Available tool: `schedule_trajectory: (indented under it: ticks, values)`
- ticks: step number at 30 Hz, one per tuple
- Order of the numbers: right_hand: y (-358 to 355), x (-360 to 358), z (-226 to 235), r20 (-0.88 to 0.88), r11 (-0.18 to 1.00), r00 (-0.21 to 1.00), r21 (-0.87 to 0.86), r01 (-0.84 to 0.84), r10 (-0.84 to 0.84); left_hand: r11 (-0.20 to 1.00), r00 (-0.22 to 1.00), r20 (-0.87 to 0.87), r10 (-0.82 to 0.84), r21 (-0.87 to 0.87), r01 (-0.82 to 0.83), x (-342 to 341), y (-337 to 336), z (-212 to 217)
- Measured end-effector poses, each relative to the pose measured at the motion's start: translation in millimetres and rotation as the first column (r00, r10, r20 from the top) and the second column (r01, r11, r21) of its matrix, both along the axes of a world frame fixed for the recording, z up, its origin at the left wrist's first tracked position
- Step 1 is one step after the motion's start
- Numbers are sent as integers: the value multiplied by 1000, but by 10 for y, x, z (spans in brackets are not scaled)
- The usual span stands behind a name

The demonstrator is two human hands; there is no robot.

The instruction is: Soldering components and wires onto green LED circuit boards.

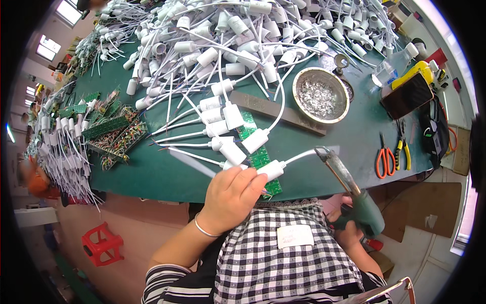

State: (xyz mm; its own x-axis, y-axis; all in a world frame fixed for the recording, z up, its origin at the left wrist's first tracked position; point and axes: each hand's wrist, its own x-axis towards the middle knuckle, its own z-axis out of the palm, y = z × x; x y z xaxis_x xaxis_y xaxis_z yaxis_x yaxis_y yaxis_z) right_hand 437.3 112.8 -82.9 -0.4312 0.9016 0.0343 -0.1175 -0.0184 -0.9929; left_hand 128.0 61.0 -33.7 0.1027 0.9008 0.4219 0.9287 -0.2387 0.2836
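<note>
Near the table's front edge, my left hand point(230, 200) is closed at the end of a white cylindrical housing point(271, 171) with a white cable, fingers bent against it. Beneath lies a narrow green circuit board strip point(259, 156), with more housings, such as one white capped cable point(255, 141), resting across it. Short coloured wire ends show just below my fingertips. My right hand point(349, 234) is wrapped round the green handle of a soldering gun point(367, 213). Its metal tip points up and left, beside the cable of the housing at my left hand.
A round metal bowl point(341, 112) holds silvery scraps beside a dark metal bar point(288, 116). Orange-handled scissors point(386, 162), yellow-handled pliers point(403, 149), a phone point(407, 96) and a clear bottle point(395, 65) lie right. A large cable pile point(212, 50) fills the back; wired boards point(115, 130) sit left.
</note>
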Motion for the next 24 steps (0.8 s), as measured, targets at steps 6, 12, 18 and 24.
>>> schedule_trajectory:
  ticks: [6,12,18,24]
  values:
    - [17,147,-27,40,997,997,42,-69,67,987,975,188,115,-132,-91,41,-182,-68]
    - [261,-72,354,115,932,943,159,-327,311,976,978,140,157,-172,-132,77,-184,-87]
    - [149,40,244,372,931,890,143,-336,264,964,957,115,266,-39,-263,166,-126,-147]
    - [209,-17,246,237,889,898,189,-418,372,949,931,214,295,-177,-260,207,-105,-126]
